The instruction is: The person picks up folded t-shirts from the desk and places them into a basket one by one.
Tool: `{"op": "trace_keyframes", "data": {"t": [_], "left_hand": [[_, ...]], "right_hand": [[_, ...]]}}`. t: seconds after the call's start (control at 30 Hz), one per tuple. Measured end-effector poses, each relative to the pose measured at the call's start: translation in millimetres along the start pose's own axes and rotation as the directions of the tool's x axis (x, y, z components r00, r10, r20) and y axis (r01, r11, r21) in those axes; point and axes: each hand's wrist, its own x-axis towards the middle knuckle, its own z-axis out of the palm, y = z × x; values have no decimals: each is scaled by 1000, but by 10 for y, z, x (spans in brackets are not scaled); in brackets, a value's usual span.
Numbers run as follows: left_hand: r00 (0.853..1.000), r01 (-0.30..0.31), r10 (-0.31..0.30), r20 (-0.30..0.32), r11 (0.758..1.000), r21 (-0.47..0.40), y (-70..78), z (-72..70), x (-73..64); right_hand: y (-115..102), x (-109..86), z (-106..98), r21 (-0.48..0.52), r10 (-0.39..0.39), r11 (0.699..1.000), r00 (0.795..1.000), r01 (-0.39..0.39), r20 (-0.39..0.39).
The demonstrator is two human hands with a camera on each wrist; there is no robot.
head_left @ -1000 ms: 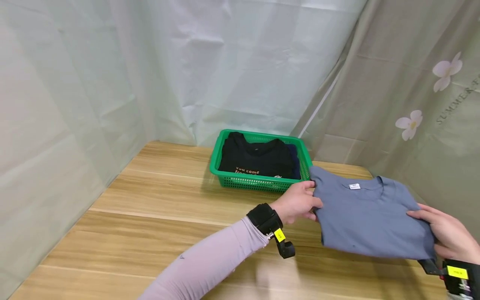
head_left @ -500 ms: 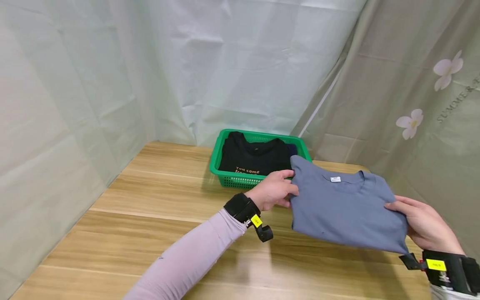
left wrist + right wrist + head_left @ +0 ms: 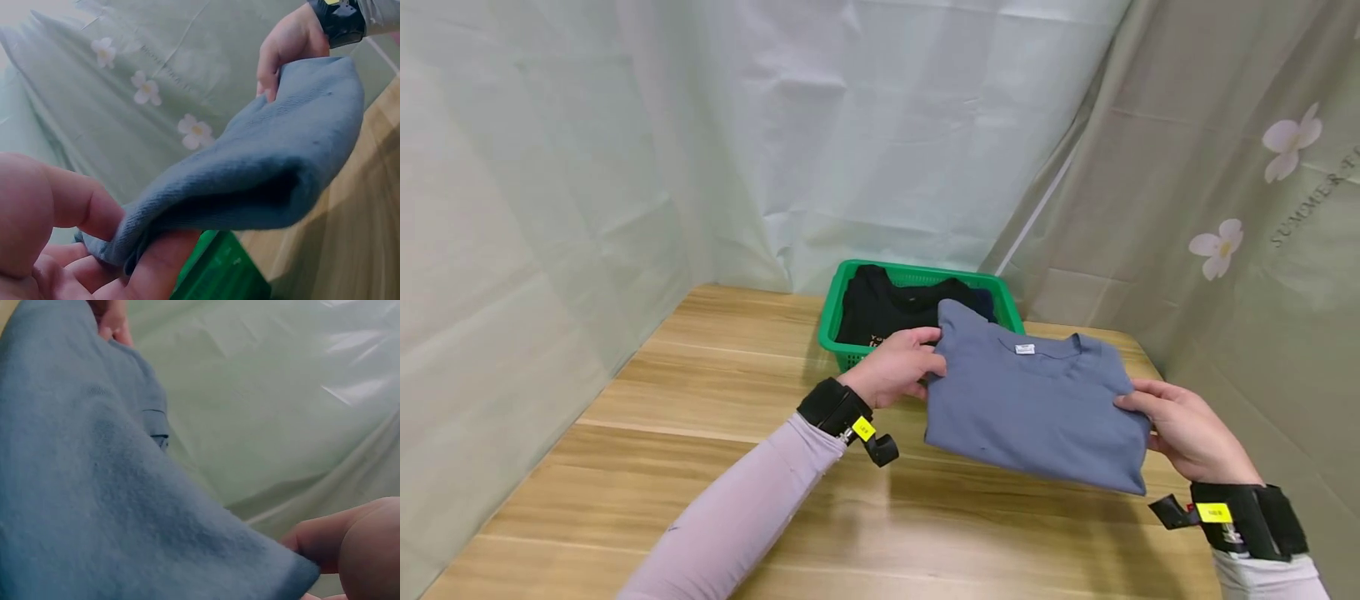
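Note:
A folded grey-blue T-shirt [image 3: 1037,408] with a white neck label hangs above the table, held at both sides. My left hand [image 3: 898,364] pinches its left edge; in the left wrist view the thumb and fingers [image 3: 165,259] close on the folded layers. At the opposite edge my right hand [image 3: 1187,429] grips the cloth, thumb on top. Behind the shirt stands a green basket [image 3: 829,329], its front right part hidden. Inside it lies a folded black T-shirt [image 3: 880,304] with partly covered lettering, and a dark navy cloth [image 3: 985,302] shows beside it.
The wooden table [image 3: 647,433] runs beneath everything, with the basket near its back edge. Pale curtains [image 3: 880,150] close off the back and left, and a flowered curtain [image 3: 1262,333] hangs on the right. Both wrists carry black straps with camera mounts.
Both hands have carried the grey-blue T-shirt leftward and slightly up toward the basket. It now covers part of the basket's front and of the black T-shirt. The basket has stayed put.

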Motion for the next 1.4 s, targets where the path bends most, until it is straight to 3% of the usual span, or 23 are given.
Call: {"op": "trace_keyframes", "data": {"t": [0.4, 0.77, 1.1, 1.4], "left_hand": [[994, -7, 15, -109, 997, 74, -10, -451, -187], [991, -36, 45, -129, 997, 68, -40, -801, -338], [988, -51, 59, -143, 997, 58, -23, -980, -373], [977, -31, 54, -207, 993, 115, 94, -1058, -274]], "right_hand": [[-138, 160, 492, -20, -51, 998, 998, 52, 43], [-247, 251, 823, -3, -69, 998, 993, 70, 99], [-285, 369, 967, -68, -110, 991, 987, 118, 116], [-435, 500, 1004, -87, -123, 987, 986, 133, 112]]}}
